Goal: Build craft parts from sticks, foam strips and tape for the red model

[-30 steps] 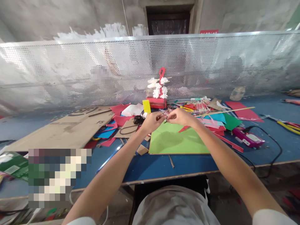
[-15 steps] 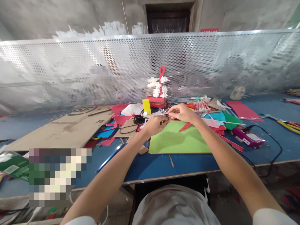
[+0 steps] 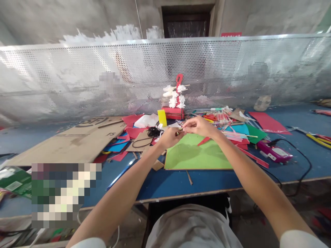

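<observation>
My left hand [image 3: 170,137] and my right hand [image 3: 198,126] meet over the far edge of a lime-green sheet [image 3: 199,156]. Both have their fingers pinched together, with the fingertips touching or nearly so. Whatever sits between them is small and dark, mostly hidden by the fingers, and I cannot name it. A bundle of black cord [image 3: 154,131] lies just left of my left hand. On the green sheet, under my right wrist, is a narrow red strip [image 3: 203,141]. Behind the hands stands a red paper piece with white tufts [image 3: 173,101] on a red base [image 3: 172,113].
A large cardboard sheet [image 3: 64,141] covers the left of the blue table. A yellow roll [image 3: 162,118] stands behind the left hand. Paper scraps and thin sticks crowd the back. At right are a purple device [image 3: 275,151] with a black cable and yellow-handled pliers [image 3: 319,140]. Perforated metal [image 3: 219,75] borders the rear.
My right hand has shifted slightly left and down, bringing its fingertips closer to my left hand. The left hand stays almost in place, and the table items have not moved.
</observation>
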A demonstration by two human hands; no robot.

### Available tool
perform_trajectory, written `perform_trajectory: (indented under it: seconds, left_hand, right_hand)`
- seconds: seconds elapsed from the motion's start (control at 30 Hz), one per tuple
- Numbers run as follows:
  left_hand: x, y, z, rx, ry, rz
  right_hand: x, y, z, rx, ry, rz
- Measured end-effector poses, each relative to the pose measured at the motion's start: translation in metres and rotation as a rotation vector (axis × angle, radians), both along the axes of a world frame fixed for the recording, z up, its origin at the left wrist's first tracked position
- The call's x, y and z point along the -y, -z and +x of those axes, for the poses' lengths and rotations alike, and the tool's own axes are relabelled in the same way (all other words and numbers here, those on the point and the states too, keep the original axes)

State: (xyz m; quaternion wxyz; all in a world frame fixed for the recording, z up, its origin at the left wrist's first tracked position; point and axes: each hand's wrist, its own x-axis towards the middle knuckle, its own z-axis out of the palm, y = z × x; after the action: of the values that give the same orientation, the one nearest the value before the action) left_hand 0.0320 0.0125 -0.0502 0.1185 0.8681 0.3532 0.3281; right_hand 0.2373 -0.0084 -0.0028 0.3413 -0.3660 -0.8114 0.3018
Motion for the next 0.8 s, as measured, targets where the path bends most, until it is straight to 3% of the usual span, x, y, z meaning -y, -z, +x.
perform_trajectory:
  seconds: [0.37, 0.57, 0.7, 0.8]
  left_hand:
    - [-0.001, 0.000, 0.000, 0.050, 0.060, -0.067]
    - [-0.006, -0.010, -0.009, 0.098, 0.065, -0.123]
    - [-0.002, -0.017, -0.010, 0.022, -0.019, -0.054]
    - [0.008, -0.019, -0.003, -0.120, -0.111, 0.132]
  right_hand:
    - [0.001, -0.001, -0.001, 0.003, 0.047, 0.030]
    - [-0.002, 0.005, 0.002, 0.142, 0.027, 0.027]
    - [-0.002, 0.008, 0.001, 0.222, 0.082, 0.012]
    - [-0.003, 0.008, 0.001, 0.257, 0.106, 0.043]
